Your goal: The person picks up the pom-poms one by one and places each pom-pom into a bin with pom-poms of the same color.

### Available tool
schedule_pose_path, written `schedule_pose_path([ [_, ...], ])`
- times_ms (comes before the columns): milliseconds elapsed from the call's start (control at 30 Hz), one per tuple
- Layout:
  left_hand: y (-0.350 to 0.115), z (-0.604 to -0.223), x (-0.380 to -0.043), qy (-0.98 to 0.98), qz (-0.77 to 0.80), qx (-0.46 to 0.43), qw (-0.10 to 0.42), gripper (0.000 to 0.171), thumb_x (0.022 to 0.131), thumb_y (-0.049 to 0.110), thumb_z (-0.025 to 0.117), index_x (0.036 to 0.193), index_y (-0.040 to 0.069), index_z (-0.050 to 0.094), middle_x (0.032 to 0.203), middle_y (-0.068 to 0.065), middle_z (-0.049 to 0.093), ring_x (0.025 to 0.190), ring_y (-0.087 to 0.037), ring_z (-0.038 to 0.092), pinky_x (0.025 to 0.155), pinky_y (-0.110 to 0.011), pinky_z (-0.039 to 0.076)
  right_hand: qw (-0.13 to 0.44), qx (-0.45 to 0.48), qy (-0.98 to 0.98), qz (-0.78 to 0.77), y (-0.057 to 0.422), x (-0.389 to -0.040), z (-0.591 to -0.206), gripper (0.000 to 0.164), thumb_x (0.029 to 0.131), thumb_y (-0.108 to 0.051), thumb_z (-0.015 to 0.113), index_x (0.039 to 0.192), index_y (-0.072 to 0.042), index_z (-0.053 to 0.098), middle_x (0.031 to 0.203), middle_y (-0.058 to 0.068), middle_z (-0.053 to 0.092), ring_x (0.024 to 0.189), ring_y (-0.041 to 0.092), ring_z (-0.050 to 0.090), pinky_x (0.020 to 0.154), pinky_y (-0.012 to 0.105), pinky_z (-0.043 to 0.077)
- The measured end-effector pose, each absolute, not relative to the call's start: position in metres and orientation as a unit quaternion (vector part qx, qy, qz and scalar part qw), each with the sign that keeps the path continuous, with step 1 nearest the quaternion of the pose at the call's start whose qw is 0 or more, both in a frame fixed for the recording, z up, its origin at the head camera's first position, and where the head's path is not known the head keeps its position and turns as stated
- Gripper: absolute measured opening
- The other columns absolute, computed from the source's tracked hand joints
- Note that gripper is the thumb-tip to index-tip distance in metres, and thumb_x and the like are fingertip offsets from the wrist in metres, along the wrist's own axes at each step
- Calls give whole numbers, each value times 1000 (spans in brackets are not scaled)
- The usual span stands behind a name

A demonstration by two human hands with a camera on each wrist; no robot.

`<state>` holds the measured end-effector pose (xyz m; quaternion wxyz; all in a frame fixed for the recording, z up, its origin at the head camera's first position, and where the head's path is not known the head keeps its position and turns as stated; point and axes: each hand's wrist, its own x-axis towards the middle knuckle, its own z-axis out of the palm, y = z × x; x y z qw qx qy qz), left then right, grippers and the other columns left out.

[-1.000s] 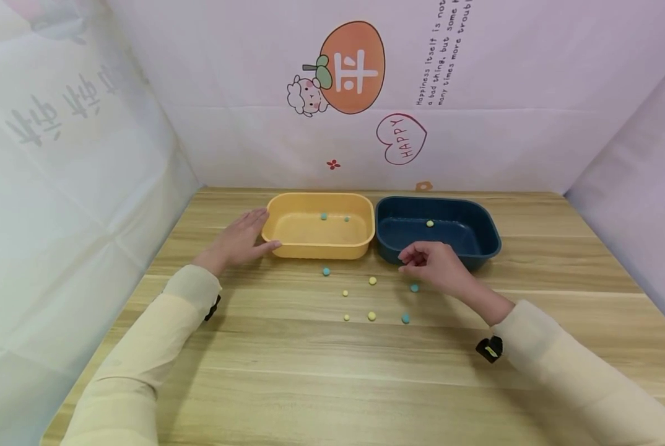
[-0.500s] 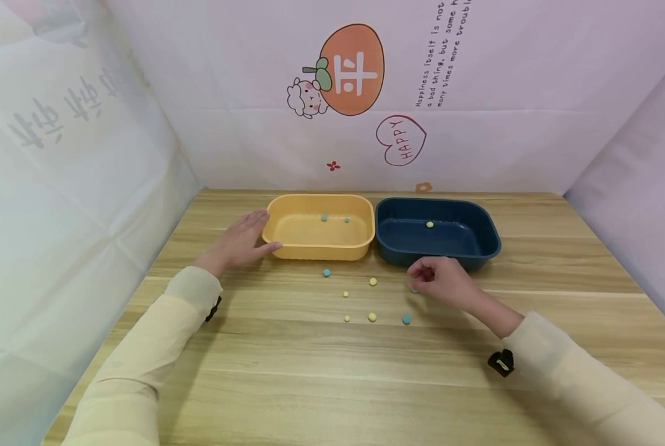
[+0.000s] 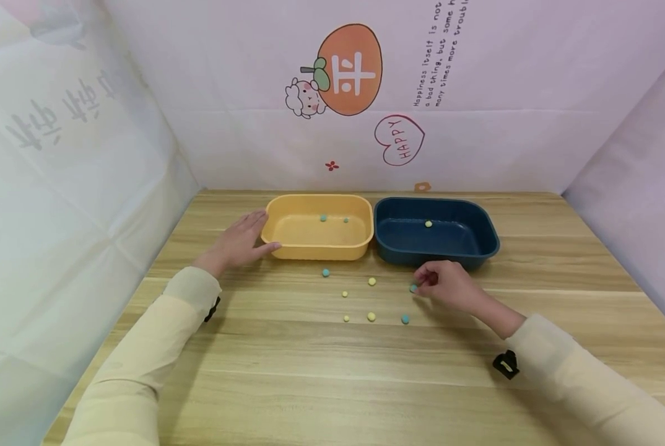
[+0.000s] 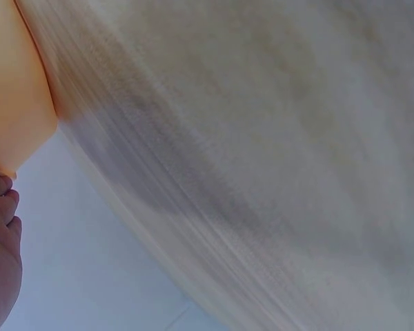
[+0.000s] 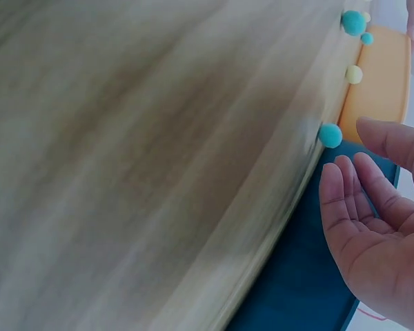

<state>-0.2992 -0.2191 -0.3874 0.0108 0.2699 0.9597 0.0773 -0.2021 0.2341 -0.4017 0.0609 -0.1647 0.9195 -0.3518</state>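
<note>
In the head view my left hand point(image 3: 236, 246) rests against the left end of the yellow-orange plastic box point(image 3: 316, 253), fingers straight and thumb along its front rim. My right hand point(image 3: 449, 286) hovers low over the table in front of the dark blue box point(image 3: 438, 257). A small teal ball point(image 3: 413, 288) lies at its fingertips. In the right wrist view the thumb and index finger stand apart, with the teal ball point(image 5: 330, 136) just beyond them, seemingly not pinched. The left wrist view shows the left fingertips touching the yellow-orange box point(image 4: 17, 89).
Other small balls lie on the wooden table point(image 3: 288, 384): a teal ball point(image 3: 325, 272), another teal ball point(image 3: 405, 319) and several yellow balls point(image 3: 371, 316). Two teal balls sit in the yellow-orange box; one yellow ball point(image 3: 428, 223) is in the blue one. A printed cloth point(image 3: 254, 136) hangs behind.
My right hand has moved from the blue box's front rim down and slightly right, to beside the teal ball. The left hand stays on the yellow-orange box.
</note>
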Motion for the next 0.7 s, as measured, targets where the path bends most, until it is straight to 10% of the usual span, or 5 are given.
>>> schedule_pose_path([
  [700,-222,-390,-302,960,77,271,9,95,95,66,39,151,-8,19,158,-23,16,146,-34,12,118,-44,8,79,-174,917,-349,226,-209,-411,14,81,-5,77,92,-1,69,81,1,66,74,15,58,60,24,50],
])
